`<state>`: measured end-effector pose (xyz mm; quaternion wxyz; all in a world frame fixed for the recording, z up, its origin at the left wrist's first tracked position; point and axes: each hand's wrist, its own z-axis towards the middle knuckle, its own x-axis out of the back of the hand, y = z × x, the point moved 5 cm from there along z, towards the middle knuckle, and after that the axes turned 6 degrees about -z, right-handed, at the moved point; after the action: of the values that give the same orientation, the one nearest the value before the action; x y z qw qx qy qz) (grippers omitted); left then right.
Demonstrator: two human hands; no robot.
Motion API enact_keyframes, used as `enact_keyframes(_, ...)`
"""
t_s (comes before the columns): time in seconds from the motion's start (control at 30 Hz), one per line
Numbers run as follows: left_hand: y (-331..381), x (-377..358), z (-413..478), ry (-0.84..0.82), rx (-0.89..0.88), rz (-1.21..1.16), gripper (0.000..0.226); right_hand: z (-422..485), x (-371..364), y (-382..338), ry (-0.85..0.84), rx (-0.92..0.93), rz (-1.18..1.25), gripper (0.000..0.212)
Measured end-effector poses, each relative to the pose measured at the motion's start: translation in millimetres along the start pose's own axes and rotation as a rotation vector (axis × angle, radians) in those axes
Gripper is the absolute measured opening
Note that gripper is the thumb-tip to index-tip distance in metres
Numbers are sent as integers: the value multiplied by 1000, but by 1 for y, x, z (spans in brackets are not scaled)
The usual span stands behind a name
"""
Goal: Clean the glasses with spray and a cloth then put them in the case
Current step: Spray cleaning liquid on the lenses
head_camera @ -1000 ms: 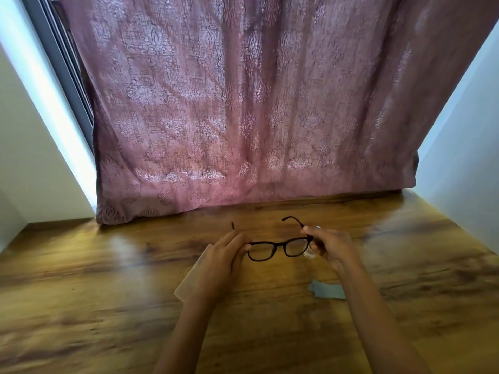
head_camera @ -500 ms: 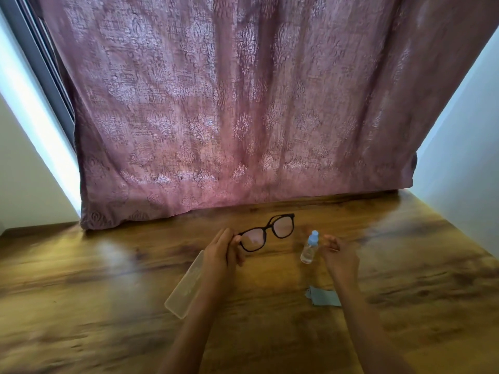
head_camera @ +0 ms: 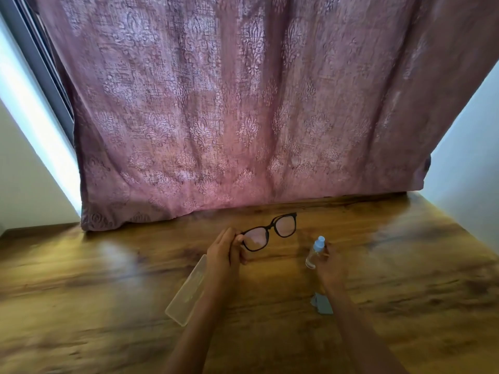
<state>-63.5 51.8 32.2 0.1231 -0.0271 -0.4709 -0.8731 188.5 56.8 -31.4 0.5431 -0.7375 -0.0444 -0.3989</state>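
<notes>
While the left hand pinches the glasses by their nearer, left end, fingers and thumb curled on the rim beside one lens, the pair is held above the table; its long axis rises from that hand rightwards toward the curtain, lenses facing the person; whether the temples are folded cannot be told. Right hand curled round the lower body of the spray bottle, blue cap uppermost, just to the right of the free lens and apart from it. Case lies flat on the table, partly under the left forearm; cloth lies beside the right wrist. Judged step: spraying; the nozzle must be aimed left and slightly away, the far-right lens being nearest; cloth then falls to the right hand, case to the left.
</notes>
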Motion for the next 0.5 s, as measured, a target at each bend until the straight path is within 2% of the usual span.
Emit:
enact_keyframes(0.17,-1,2,-2,12,6,12,40,-6,3,2,11,53,83,38)
enact_keyframes(0.3,2,4,-4,51,2,48,38,-18,3,1,-65,144,231,18)
enact_keyframes(0.5,10,2,-11,72,29,57,40,-39,2,-6,-238,31,681,18)
